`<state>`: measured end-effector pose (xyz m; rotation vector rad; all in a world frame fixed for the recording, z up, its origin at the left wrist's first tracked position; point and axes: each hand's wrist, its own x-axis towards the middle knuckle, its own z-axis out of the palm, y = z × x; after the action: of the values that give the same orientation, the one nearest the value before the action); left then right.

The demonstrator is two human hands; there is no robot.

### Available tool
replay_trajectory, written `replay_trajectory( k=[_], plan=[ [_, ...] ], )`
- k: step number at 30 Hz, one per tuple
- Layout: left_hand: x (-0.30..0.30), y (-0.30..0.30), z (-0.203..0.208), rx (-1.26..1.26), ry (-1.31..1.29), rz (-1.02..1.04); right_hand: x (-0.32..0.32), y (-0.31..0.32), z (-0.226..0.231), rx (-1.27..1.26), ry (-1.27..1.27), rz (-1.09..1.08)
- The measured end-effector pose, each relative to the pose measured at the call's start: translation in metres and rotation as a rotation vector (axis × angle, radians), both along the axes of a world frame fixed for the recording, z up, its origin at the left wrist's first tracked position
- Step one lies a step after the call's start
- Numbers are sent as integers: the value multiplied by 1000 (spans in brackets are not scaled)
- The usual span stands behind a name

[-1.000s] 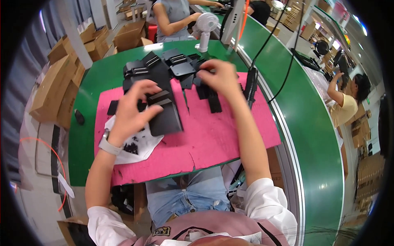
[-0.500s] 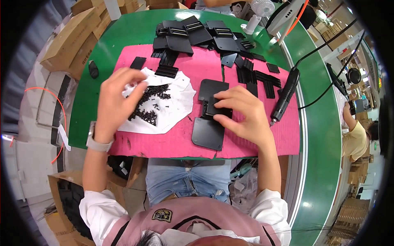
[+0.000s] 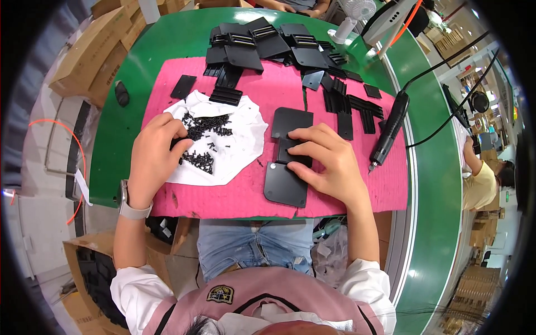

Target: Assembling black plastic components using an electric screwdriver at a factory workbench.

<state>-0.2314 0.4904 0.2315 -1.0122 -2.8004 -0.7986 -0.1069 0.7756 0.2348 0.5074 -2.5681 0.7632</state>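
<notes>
Bent over the left edge of a heap of small black screws (image 3: 207, 124), my left hand (image 3: 152, 156) has thumb and fingertips close together; whatever is between them is hidden. The screws lie on a crumpled white sheet (image 3: 243, 153). My right hand (image 3: 334, 167) grips a black plastic assembly (image 3: 285, 187) from its right side, fingertips on the narrower middle piece and thumb near the lower plate. That assembly has two rounded plates, one above and one below the middle piece, and lies flat on a pink mat (image 3: 234, 198).
Stacked black plates and ribbed parts (image 3: 243, 56) cover the mat's far edge. A black electric screwdriver (image 3: 389, 128) with a cable lies at the right. A loose black plate (image 3: 183, 87) sits far left, and a white fan (image 3: 349, 22) stands behind. Another person's hands (image 3: 287, 6) show beyond the green table (image 3: 151, 42).
My left hand has lowered onto the screws and its fingers have closed together. The right-hand fingers have shifted slightly over the middle piece, while the assembly stays nearly in place.
</notes>
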Motion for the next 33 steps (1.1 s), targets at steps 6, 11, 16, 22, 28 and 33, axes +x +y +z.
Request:
replay_trajectory(
  k=[6,11,16,22,28,33],
  plan=[
    [1,6,2,89,89,50,12,26,13,22,176,-206],
    [2,11,2,120,151,21,25,87,26,351,255,-1134],
    [2,17,1,66,141,-56,12,136,3,433,-208,-1311],
    [4,17,-1,204,141,-23,5,175,-17,-209,-247,-1002],
    [-2,11,-1,264,108,36,6,153,-2,-698,-140,-781],
    [-7,10,-5,205,191,30,5,105,36,-916,-2,-590]
  ],
)
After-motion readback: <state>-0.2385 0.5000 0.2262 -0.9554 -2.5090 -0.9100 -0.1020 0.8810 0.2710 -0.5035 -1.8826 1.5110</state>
